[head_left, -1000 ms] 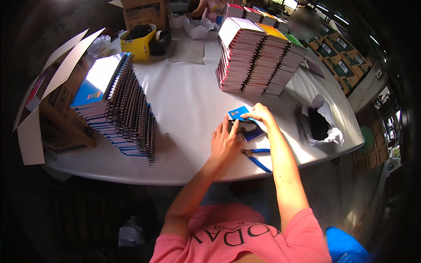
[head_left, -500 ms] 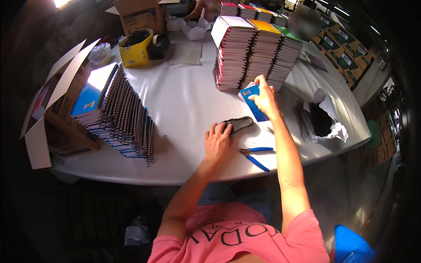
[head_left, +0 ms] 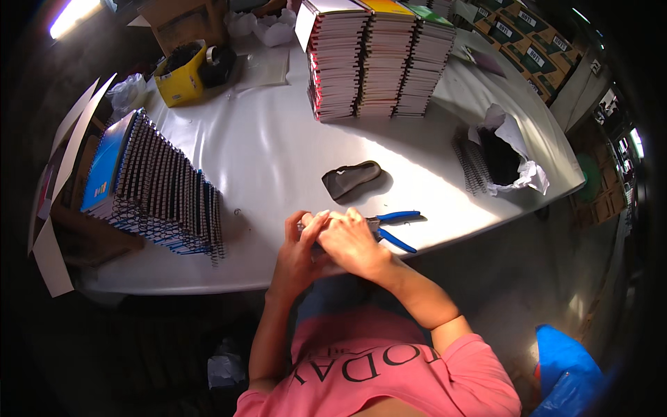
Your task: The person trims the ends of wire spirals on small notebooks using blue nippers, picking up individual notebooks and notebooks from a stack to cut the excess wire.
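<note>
Right hand (head_left: 351,244) has swung against my left hand (head_left: 296,254), can't tell if they're pinching anything; blue-handled pliers (head_left: 400,216) sit beside, probably for easy reach.

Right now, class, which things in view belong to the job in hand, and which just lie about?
Probably the job:
left hand, right hand (together, any contents hidden)
blue-handled pliers, beside right hand
dark grey object, beyond them
loose coils
blue-covered notebooks

Apparently lying about:
yellow container
clear plastic bag
</note>
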A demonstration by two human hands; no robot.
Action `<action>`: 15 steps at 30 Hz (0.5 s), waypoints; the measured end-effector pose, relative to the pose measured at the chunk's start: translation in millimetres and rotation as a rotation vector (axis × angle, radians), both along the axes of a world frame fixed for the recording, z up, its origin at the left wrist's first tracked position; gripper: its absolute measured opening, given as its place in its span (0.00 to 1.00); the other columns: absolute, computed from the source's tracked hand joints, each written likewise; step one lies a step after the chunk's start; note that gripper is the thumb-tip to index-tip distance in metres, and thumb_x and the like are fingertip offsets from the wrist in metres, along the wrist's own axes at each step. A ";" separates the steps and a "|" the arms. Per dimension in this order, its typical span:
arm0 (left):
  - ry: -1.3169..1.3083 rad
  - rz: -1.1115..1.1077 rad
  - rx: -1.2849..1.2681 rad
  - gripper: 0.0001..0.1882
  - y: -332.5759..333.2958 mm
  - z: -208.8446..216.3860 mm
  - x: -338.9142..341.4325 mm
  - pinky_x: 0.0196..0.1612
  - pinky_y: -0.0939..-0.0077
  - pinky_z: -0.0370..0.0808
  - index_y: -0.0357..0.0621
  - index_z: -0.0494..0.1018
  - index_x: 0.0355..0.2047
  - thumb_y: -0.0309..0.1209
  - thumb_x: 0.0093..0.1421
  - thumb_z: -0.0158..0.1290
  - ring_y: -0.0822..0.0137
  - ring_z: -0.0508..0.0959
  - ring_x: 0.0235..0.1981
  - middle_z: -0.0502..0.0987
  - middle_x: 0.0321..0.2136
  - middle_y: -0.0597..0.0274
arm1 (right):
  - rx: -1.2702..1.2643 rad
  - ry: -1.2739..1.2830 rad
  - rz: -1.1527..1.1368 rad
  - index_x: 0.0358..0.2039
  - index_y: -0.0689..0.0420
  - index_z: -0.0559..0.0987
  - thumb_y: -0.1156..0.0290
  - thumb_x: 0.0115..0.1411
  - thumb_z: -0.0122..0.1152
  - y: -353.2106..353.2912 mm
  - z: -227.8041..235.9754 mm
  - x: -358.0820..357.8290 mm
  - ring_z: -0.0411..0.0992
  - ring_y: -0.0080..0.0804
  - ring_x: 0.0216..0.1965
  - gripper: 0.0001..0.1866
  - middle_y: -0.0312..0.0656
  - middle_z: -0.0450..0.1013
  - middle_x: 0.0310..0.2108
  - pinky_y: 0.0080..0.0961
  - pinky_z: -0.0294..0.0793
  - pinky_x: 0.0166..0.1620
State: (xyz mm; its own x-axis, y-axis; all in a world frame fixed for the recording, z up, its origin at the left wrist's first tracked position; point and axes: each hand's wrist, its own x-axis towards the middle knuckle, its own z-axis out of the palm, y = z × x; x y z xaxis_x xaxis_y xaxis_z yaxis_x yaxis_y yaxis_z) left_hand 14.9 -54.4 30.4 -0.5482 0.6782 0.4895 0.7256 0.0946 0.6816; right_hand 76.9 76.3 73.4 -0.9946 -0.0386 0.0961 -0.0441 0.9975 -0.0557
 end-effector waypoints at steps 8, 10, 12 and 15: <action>0.102 -0.039 0.008 0.38 3.8 -12.2 8.1 0.47 0.68 0.73 0.58 0.66 0.56 0.17 0.44 0.60 0.56 0.70 0.43 0.64 0.46 0.53 | -0.940 0.118 -0.189 0.58 0.52 0.64 0.81 0.47 0.62 55.1 -4.0 68.2 0.70 0.39 0.48 0.36 0.46 0.71 0.46 0.31 0.68 0.52; 0.046 0.042 -0.048 0.38 -9.4 -13.0 10.4 0.46 0.68 0.72 0.58 0.67 0.56 0.17 0.43 0.60 0.57 0.69 0.45 0.63 0.45 0.54 | -1.273 0.288 -0.294 0.58 0.52 0.64 0.84 0.48 0.62 43.1 -37.6 79.8 0.71 0.33 0.46 0.36 0.43 0.72 0.43 0.28 0.69 0.50; 0.081 0.141 -0.083 0.37 -11.4 -15.1 12.6 0.49 0.64 0.69 0.59 0.67 0.56 0.19 0.43 0.61 0.57 0.67 0.48 0.62 0.46 0.54 | -1.616 0.356 -0.363 0.50 0.57 0.69 0.85 0.50 0.60 20.7 -58.7 76.1 0.72 0.31 0.44 0.25 0.41 0.72 0.40 0.27 0.71 0.48; 0.306 0.360 -0.143 0.35 2.1 -13.4 22.5 0.56 0.49 0.58 0.60 0.67 0.55 0.28 0.45 0.62 0.57 0.63 0.54 0.62 0.49 0.55 | -0.965 0.436 -0.309 0.46 0.62 0.69 0.85 0.52 0.56 16.6 -60.6 65.4 0.72 0.49 0.42 0.19 0.52 0.72 0.39 0.33 0.72 0.45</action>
State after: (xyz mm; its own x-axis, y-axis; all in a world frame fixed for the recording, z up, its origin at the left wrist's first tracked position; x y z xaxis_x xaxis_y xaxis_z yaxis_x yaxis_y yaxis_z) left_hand 37.4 -52.2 17.0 -0.6057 0.5442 0.5805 0.7946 0.4531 0.4042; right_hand 142.4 92.9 12.8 -0.8217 0.4864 0.2970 -0.0054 0.5145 -0.8575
